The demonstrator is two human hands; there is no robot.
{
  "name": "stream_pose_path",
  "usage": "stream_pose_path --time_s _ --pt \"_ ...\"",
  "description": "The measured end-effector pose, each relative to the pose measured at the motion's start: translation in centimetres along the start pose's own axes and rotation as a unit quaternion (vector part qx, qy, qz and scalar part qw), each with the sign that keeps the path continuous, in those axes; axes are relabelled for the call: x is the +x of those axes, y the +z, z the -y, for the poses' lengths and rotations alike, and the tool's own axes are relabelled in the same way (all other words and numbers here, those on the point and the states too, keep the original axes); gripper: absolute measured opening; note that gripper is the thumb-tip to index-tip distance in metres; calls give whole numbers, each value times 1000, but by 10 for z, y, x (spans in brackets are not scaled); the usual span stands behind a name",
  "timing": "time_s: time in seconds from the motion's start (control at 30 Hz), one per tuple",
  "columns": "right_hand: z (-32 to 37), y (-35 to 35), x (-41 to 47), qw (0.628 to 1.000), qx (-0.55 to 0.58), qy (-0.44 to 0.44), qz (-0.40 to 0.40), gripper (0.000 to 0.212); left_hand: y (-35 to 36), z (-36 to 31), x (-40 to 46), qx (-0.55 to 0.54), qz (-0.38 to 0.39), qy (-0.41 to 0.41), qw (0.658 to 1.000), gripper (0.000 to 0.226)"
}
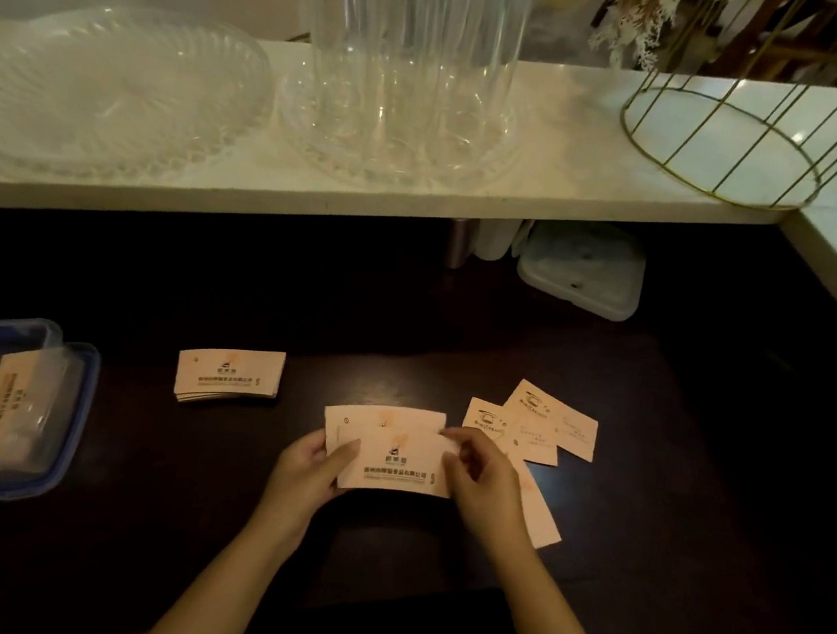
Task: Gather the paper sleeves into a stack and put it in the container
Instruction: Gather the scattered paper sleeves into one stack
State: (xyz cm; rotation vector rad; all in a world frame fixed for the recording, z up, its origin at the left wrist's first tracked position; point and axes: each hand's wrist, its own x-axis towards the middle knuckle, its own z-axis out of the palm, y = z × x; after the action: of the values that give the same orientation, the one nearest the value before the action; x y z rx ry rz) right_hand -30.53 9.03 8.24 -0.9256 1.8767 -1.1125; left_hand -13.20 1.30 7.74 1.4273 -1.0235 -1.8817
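Holding 2 overlapping paper sleeves (394, 456) above the dark table (676, 447), left hand (310, 470) and right hand (484, 483) pinch opposite ends; the plastic container (63, 413) sits far left.

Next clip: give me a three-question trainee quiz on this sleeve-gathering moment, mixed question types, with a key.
1. True or false: both hands are on the paper sleeves at the middle of the dark table.
2. Multiple choice: the blue-rimmed container sits at A) the left edge of the view, B) the white shelf, C) the right of the loose sleeves.
3. Short answer: where do ungathered sleeves lie?

Key:
1. True. The left hand and right hand hold the paper sleeves by their two ends.
2. A. The container already holds some sleeves; a small stack lies between it and the hands.
3. The loose sleeves lie to the right of the right hand, overlapping.
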Motion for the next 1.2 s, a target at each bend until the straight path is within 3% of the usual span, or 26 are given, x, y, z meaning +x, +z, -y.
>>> stream_pose_path --time_s 0.1,0.17,0.23,0.3,0.37,0.5,0.6,0.7,0.77,0.87,0.97,1.07,1.13,1.2 --pt "-10 -7 -2 996 -14 33 -85 25 9 4 -2 10 -7 3 1000 17" --pt "-26 -23 -7 972 -105 79 -196 38 11 7 0 -7 -28 -5 1000 15" --pt "-46 -40 -17 930 -239 140 -242 59 11 9 3 -26 -43 -9 999 14" --pt "-64 -49 -29 903 -325 175 -217 68 11 10 6 -48 -57 -14 997 14" --pt "-79 -48 -38 896 -362 177 -189 63 12 12 9 -67 -73 -24 995 15" --pt "-82 -44 -40 912 -316 192 -177 45 16 18 11 -86 -87 -40 992 15" --pt "-73 -54 -37 962 -152 141 -178 20 18 20 11 -106 -87 -43 990 16" --pt "-51 -75 -28 984 89 66 -137 27 21 20 7 -107 -81 -40 990 16" --pt "-36 -81 -19 984 158 28 -71 28 24 20 4 -87 -65 -34 994 16" --pt "-21 -73 -12 994 111 6 15 26 29 18 -1 -71 -39 -31 996 16" --pt "-16 -56 -8 999 22 -3 30 29 35 16 -6 -56 -8 -16 998 17" --pt "-21 -43 -3 999 16 -5 48 30 35 17 -9 -38 -2 3 999 21" --pt "-30 -45 3 999 -13 -20 25 24 30 18 -9 -56 -27 2 998 24" --pt "-44 -60 15 987 -145 -58 -45 26 24 18 -8 -80 -55 -3 995 27"
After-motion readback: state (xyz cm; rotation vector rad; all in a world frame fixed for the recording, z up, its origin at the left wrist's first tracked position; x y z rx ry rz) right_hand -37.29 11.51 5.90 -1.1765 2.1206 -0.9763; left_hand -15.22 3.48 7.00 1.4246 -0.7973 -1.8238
